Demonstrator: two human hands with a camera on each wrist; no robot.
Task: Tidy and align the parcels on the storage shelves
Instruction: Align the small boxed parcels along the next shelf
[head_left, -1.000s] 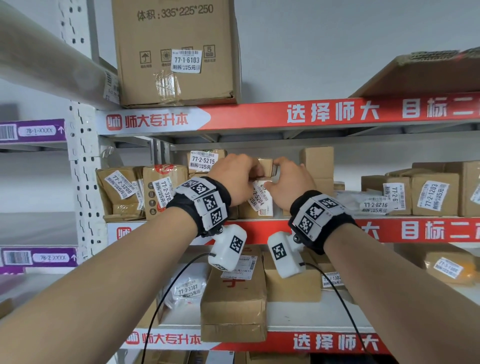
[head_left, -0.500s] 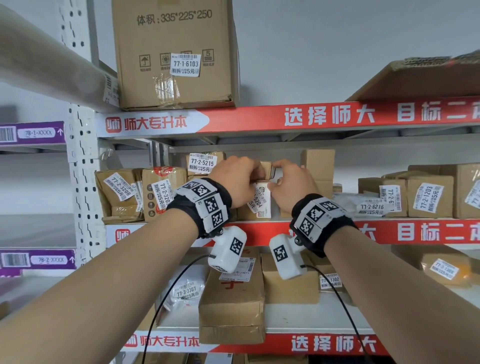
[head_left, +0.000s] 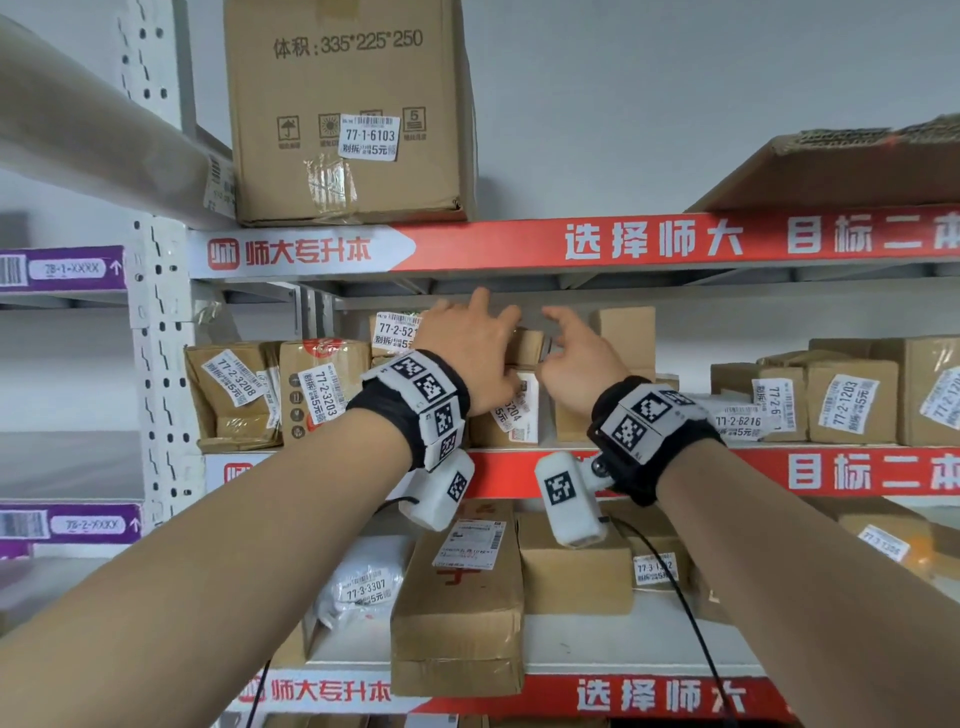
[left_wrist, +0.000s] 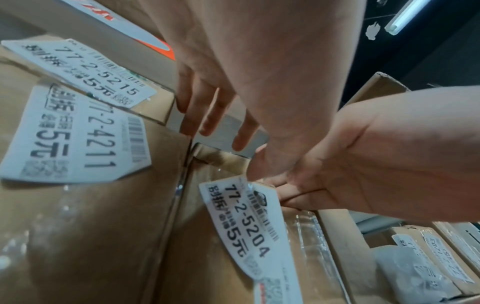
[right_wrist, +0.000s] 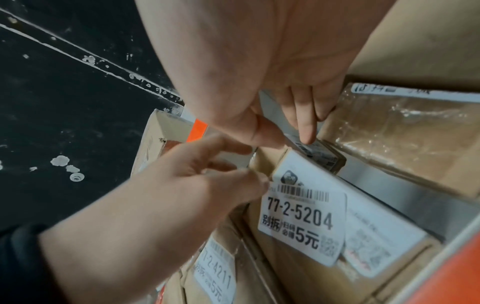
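On the middle shelf (head_left: 519, 467) stands a brown parcel labelled 77-2-5204 (head_left: 511, 415) (right_wrist: 301, 222) (left_wrist: 239, 222). A small brown box (head_left: 525, 345) (right_wrist: 320, 153) lies on top of it. My left hand (head_left: 483, 332) (left_wrist: 215, 127) is in front of the small box with straight, spread fingers, holding nothing. My right hand (head_left: 566, 338) (right_wrist: 298, 131) is open just to its right, and its index finger rests on the small box's label. To the left stand parcels 77-2-4211 (left_wrist: 78, 139) and 77-2-5215 (head_left: 397, 332).
More labelled parcels fill the middle shelf: 77-2-3208 (head_left: 234, 395) and 77-2-3203 (head_left: 322, 395) on the left, 77-2-6216 (head_left: 737, 421) and 77-2-1203 (head_left: 847, 405) on the right. A large carton (head_left: 348, 109) sits on the top shelf. A long box (head_left: 462, 603) overhangs the lower shelf edge.
Both hands were curled round the small box and the top of parcel 77-2-5204. Their fingers have now straightened and spread, and both hands have lifted slightly.
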